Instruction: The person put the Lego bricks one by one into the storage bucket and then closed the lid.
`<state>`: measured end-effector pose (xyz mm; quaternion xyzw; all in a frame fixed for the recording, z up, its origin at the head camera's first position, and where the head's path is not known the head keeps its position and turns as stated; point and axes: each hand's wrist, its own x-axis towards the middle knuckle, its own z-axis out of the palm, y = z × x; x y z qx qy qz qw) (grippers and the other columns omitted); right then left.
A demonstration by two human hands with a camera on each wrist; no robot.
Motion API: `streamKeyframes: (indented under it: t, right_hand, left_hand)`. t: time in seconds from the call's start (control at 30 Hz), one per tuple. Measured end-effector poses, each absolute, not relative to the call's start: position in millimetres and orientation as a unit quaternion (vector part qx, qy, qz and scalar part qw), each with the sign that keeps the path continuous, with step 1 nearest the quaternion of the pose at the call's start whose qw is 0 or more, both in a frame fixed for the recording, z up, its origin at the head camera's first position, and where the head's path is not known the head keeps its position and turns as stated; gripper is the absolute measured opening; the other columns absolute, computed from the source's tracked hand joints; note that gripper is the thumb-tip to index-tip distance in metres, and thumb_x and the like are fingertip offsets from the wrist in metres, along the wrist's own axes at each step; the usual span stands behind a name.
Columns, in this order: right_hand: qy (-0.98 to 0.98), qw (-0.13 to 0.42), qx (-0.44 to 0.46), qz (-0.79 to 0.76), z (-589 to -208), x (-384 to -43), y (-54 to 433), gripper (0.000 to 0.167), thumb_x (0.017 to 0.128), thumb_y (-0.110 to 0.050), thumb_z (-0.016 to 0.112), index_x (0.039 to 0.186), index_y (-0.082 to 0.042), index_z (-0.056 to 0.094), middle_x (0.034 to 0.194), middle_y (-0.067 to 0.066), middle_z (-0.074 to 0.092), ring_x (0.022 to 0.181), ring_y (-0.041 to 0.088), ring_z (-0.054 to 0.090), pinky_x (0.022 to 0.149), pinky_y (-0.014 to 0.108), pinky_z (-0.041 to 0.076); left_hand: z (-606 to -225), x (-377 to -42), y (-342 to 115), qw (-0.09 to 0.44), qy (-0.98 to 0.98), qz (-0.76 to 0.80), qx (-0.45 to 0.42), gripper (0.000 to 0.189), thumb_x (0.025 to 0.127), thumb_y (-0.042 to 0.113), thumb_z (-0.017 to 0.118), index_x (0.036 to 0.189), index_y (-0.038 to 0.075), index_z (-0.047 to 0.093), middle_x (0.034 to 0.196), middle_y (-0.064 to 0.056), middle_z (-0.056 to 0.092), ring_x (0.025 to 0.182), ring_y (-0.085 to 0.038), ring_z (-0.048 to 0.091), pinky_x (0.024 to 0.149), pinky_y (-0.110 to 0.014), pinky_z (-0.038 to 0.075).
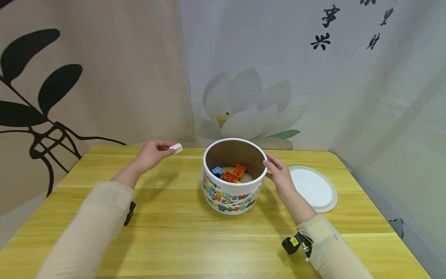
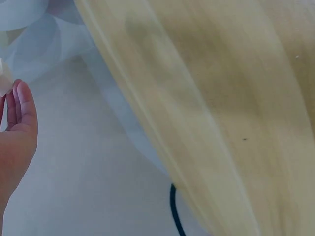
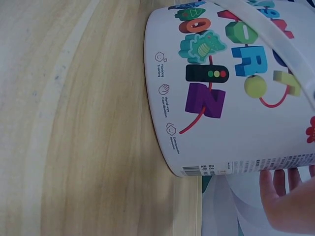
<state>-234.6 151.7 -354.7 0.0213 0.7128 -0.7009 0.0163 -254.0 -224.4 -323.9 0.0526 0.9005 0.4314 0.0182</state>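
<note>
My left hand pinches a small white block between thumb and fingers, above the table to the left of the bucket. Only an edge of that block shows in the left wrist view. A white round bucket, printed with colourful letters, stands upright without its lid. Inside it lie a blue building block, orange building blocks and a bit of yellow. My right hand holds the bucket's right rim, its fingers against the outer wall.
A white round lid lies on the wooden table to the right of the bucket. Behind the table hangs a printed curtain. The bucket's white handle hangs down along its side.
</note>
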Motion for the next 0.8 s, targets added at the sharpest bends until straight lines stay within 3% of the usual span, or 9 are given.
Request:
streamKeyframes:
  t: [0.4,0.8]
  right_hand:
    - [0.711,0.022,0.024,-0.703,-352.8,-233.6,151.8,0.043,0.098,-0.011,0.045,0.14,-0.008,0.043,0.144,0.012,0.043,0.119,0.021,0.048,0.104,0.046,0.038]
    - [0.713,0.023,0.023,-0.701,-353.5,-233.3,150.7,0.043,0.097,-0.013,0.046,0.14,-0.008,0.043,0.143,0.012,0.044,0.117,0.019,0.049,0.103,0.043,0.041]
  left_hand:
    - [-300.3,-256.4,-211.1,0.02,0.895,0.439,0.072,0.039,0.092,0.023,0.06,0.125,0.003,0.058,0.119,-0.02,0.06,0.103,-0.028,0.057,0.083,-0.034,0.047]
    - [-283.7,-253.7,-178.8,0.024,0.873,0.476,0.106,0.038,0.09,0.021,0.063,0.123,0.002,0.059,0.113,-0.019,0.061,0.097,-0.024,0.058,0.075,-0.019,0.045]
